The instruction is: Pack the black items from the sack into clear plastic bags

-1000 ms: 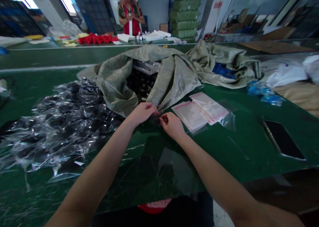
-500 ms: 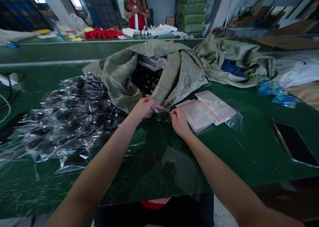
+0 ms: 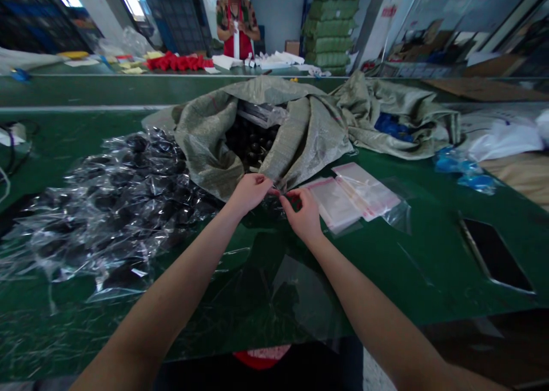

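Just in front of the woven sack (image 3: 309, 134), my left hand (image 3: 252, 192) and my right hand (image 3: 303, 214) meet at the edge of a clear plastic bag (image 3: 273, 206). The fingers of both hands pinch that edge. Something dark shows in the bag, partly hidden by my fingers. Round black objects (image 3: 253, 145) fill the open mouth of the sack. To the left lies a heap of clear bags with black objects inside (image 3: 115, 202). Beside my right hand are stacks of flat clear bags (image 3: 366, 190) with reddish edge strips.
A phone (image 3: 497, 254) lies at the right of the green table (image 3: 429, 282). Behind it are blue wrapped pieces (image 3: 467, 171) and a second sack (image 3: 429, 119) with blue contents. Across the far table, a person (image 3: 235, 28) stands by red (image 3: 178, 61) and white pieces.
My right hand has shifted slightly inward along the bag's edge, its thumb and fingers now nearer my left hand. The view has tilted a little; the person opposite has moved their hands slightly.
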Demonstrator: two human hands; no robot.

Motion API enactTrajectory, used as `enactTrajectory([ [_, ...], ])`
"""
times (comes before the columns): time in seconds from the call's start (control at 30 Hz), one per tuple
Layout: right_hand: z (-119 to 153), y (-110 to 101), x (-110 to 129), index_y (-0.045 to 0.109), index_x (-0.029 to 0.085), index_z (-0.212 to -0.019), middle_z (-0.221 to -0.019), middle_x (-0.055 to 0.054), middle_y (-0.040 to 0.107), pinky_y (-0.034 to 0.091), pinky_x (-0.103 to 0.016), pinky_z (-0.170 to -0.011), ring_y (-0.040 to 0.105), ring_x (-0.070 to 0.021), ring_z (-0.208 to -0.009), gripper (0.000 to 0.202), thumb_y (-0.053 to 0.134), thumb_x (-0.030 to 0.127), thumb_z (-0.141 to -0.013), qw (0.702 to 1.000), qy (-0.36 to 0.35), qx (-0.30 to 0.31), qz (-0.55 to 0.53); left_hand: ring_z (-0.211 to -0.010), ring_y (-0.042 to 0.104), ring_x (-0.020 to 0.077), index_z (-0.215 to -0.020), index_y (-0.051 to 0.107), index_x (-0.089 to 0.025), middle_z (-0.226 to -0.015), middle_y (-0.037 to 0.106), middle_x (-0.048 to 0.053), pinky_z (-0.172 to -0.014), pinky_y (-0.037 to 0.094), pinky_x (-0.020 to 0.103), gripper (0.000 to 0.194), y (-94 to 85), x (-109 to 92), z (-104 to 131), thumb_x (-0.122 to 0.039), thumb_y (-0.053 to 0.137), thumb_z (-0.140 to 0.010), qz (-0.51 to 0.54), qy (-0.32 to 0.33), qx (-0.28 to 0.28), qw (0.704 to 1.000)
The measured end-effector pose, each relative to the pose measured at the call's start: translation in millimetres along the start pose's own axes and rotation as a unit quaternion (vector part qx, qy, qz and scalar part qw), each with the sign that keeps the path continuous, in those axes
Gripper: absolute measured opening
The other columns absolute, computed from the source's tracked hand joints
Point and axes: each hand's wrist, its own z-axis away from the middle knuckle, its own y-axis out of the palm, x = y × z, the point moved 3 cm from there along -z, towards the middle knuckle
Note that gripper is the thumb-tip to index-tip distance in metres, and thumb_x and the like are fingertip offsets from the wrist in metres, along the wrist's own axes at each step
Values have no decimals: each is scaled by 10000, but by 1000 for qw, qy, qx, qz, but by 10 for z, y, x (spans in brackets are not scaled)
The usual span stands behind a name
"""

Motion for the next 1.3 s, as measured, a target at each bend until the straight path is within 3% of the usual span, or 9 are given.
enactTrajectory([
  [0.17,-1,-32,-22,527,196,-819,-828,-53,570,442,-322,-757,532,-188,-802,125,466,272,-898,1000,-3,-18,13,-427,352,66,-663,566,-150,-676,688,22,-442,227,235,220,-7,-54,32,-337,523,-771,-44,36,24,998],
  [0.4,8,-101,100,486,197,-827,-829,-58,541,448,-340,-752,515,-196,-786,259,609,425,-818,995,14,-82,52,-502,407,94,-627,570,-155,-544,537,-14,-481,270,233,293,4,-127,54,-387,532,-801,-124,105,24,987],
  [0.53,-10,-102,100,504,200,-790,-793,-63,563,452,-346,-741,531,-201,-772,104,533,288,-838,994,24,-73,80,-511,431,100,-650,585,-154,-564,562,-6,-487,275,227,314,0,-186,104,-420,540,-811,-152,124,38,980],
  [0.7,-88,-213,3,571,197,-789,-765,-48,633,483,-330,-722,599,-186,-732,124,515,286,-855,999,35,-21,-27,-580,509,116,-715,656,-154,-625,612,2,-550,349,222,303,-158,-219,115,-453,626,-760,-130,145,92,977],
  [0.83,-159,-314,-44,621,207,-803,-784,-32,689,508,-328,-709,635,-180,-722,160,573,355,-840,985,65,91,-132,-677,559,142,-755,694,-149,-713,657,24,-602,400,225,307,-298,-226,92,-453,671,-720,-121,129,102,979],
  [0.93,-196,-378,-45,657,202,-812,-823,-35,715,508,-332,-728,647,-182,-766,193,585,380,-836,973,67,145,-168,-634,534,121,-776,702,-142,-705,645,21,-551,380,208,321,-310,-254,111,-456,650,-740,-93,118,127,981],
  [1.07,-226,-390,-107,676,202,-808,-847,-39,726,510,-340,-778,648,-175,-792,241,572,415,-851,958,87,150,-230,-432,363,55,-768,670,-134,-567,549,-11,-409,243,195,346,-247,-218,118,-471,597,-797,-35,83,152,984],
  [1.13,-227,-351,-179,662,208,-784,-820,-33,721,520,-346,-789,654,-173,-782,268,587,459,-836,941,122,141,-283,-378,287,30,-774,620,-138,-582,572,-6,-372,183,192,330,-196,-148,91,-464,586,-814,24,44,155,987],
  [1.3,-194,-210,-344,622,209,-743,-730,-5,696,548,-341,-767,681,-175,-745,327,658,533,-756,889,213,117,-387,-353,276,8,-782,533,-156,-699,664,35,-336,162,173,287,-54,38,-5,-431,607,-811,120,-4,130,984],
])
